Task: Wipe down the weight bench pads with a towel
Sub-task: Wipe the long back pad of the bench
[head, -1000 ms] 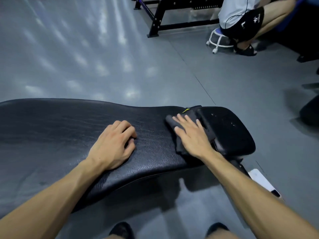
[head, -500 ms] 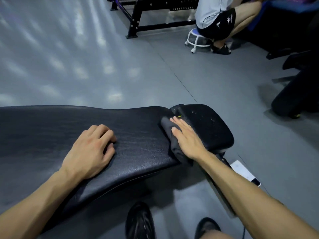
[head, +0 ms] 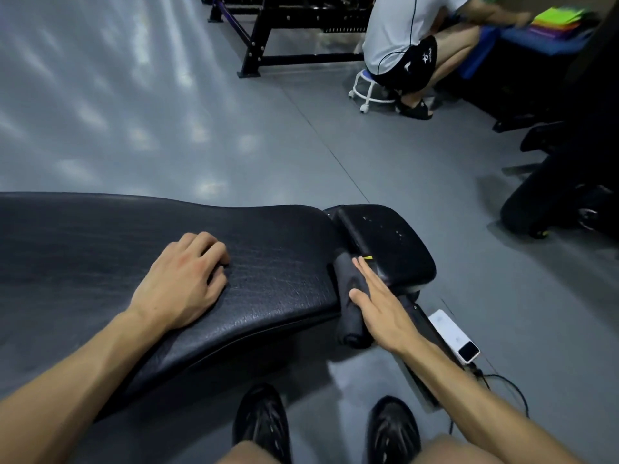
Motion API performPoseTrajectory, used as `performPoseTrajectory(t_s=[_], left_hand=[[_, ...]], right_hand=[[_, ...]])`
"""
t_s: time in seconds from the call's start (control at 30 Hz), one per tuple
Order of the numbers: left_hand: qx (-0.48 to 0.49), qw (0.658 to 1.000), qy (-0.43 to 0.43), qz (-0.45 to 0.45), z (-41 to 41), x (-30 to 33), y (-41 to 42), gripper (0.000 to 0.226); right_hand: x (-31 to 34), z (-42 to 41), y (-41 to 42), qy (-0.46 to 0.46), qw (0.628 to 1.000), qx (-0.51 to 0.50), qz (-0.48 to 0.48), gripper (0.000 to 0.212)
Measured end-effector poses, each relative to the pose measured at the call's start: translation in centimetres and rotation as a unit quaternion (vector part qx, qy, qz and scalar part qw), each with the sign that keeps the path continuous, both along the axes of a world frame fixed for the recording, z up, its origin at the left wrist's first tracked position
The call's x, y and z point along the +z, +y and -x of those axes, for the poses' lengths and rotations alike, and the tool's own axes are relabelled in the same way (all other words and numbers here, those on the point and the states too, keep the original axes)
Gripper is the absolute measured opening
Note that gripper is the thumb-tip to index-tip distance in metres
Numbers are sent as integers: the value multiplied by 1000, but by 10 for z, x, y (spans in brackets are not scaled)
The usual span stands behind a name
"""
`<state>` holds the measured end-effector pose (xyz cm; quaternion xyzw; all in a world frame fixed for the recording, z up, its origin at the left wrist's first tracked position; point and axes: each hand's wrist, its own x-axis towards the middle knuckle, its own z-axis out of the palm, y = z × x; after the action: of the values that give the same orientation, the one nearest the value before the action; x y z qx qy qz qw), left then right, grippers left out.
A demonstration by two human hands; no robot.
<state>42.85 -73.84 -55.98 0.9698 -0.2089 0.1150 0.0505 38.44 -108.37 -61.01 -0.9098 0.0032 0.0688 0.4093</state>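
Across the long back pad (head: 134, 249), bracing with left hand (head: 181, 283), fingers loosely curled, holding nothing. Nearing the small seat pad (head: 392, 242) at right, seemingly unwiped as yet. Pressing the dark rolled towel (head: 348, 306) into the gap between pads, right hand (head: 382, 306) flat, fingers straight.

I see my left hand (head: 182, 283) resting on the long back pad (head: 100, 236), fingers loosely curled under. My right hand (head: 378, 303) lies flat with straight fingers on the dark towel (head: 346, 296), bunched at the pad's right end, in the gap before the small seat pad (head: 385, 242). Beyond the pad, a person (head: 402, 41) sits on a white stool (head: 365, 88).
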Motion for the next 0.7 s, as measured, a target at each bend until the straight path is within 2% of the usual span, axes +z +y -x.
performPoseTrajectory(t_s=[0.23,0.33,0.5,0.6,0.7], left_hand=[[-43,998,39,-36,-25,12,-12,27],[-55,997,48,-30,-50,3,-40,23],[-21,999,9,-32,-60,-17,-58,16],[-21,999,10,-35,-61,-18,-60,17],[-18,999,10,-36,-62,-18,-61,16]], right_hand=[[-2,1,11,-12,1000,0,24,84],[-9,-7,9,-36,999,-5,5,78],[-14,-31,10,-56,998,-11,2,74],[-6,-53,15,-50,998,-6,46,70],[8,-86,22,-29,990,-8,136,64]])
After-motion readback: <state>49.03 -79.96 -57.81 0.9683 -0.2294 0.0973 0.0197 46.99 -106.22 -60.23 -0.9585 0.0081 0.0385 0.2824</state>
